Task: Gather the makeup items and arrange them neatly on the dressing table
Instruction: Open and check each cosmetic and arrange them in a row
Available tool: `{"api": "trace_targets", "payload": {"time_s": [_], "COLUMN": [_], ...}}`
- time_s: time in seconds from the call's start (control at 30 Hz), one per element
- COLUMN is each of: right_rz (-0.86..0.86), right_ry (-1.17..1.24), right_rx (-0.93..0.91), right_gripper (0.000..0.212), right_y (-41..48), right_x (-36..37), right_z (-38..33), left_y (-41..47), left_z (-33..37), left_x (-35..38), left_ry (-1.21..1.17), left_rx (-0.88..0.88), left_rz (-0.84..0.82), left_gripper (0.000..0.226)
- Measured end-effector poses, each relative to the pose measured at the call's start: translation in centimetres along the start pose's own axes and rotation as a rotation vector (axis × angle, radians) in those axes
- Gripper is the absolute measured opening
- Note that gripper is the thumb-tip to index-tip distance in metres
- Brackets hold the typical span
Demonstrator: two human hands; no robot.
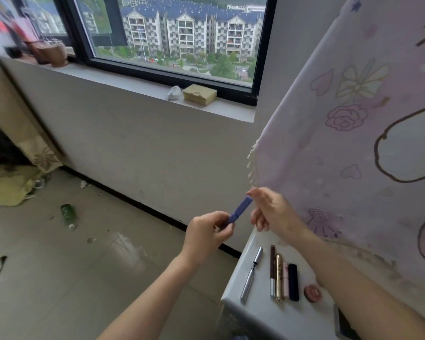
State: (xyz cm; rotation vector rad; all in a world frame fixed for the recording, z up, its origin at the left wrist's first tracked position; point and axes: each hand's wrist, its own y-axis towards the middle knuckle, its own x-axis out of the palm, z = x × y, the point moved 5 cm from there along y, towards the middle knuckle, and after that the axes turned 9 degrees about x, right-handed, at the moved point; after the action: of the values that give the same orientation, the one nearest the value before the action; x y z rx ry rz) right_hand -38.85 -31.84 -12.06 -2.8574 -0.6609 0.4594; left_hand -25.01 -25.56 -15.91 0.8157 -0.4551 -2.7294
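A person's left hand (207, 231) grips the lower end of a purple makeup tube (241, 211), fingers curled round it, holding it tilted in the air just beyond the tabletop (263, 320) corner. The right hand (272, 212) hangs at the tube's upper end, fingers loosely spread, 1 fingertip seemingly touching the tip. On the tabletop below, 5 items lie side by side: a silver tube (252, 273), brown pencil (272, 271), gold tube (278, 277), pink tube (285, 278) and black tube (293, 282), with a round compact (312, 293) near them.
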Motion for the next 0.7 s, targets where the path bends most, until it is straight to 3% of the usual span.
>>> {"api": "trace_targets", "payload": {"time_s": [0.1, 0.2, 0.27, 0.37, 0.43, 0.6, 0.7], "right_rz": [-0.006, -0.161, -0.247, -0.194, -0.120, -0.266, -0.237], "right_ry": [-0.195, -0.159, -0.192, -0.274, -0.362, -0.313, -0.361], "right_rx": [-0.055, -0.009, 0.035, 0.080, 0.036, 0.042, 0.130], "right_gripper": [0.025, 0.031, 0.023, 0.006, 0.016, 0.021, 0.013], "right_y": [0.5, 0.7, 0.5, 0.6, 0.7, 0.2, 0.2], "right_x": [0.2, 0.3, 0.3, 0.4, 0.1, -0.5, -0.4], "right_z": [-1.0, -0.8, -0.7, 0.1, 0.4, 1.0, 2.1], "left_y": [0.2, 0.2, 0.1, -0.2, -0.4, -0.7, -0.8], "left_z": [0.2, 0.1, 0.0, -0.1, 0.0, -0.4, -0.5], "left_x": [-0.1, -0.4, -0.2, 0.2, 0.5, 1.3, 2.0], "left_ry": [0.216, 0.278, 0.338, 0.354, 0.358, 0.342, 0.271], "left_rx": [0.159, 0.169, 0.186, 0.175, 0.175, 0.165, 0.153], "left_rz": [0.019, 0.015, 0.003, -0.006, -0.013, -0.042, -0.078], "left_gripper": [0.030, 0.033, 0.032, 0.030, 0.029, 0.030, 0.040]}}
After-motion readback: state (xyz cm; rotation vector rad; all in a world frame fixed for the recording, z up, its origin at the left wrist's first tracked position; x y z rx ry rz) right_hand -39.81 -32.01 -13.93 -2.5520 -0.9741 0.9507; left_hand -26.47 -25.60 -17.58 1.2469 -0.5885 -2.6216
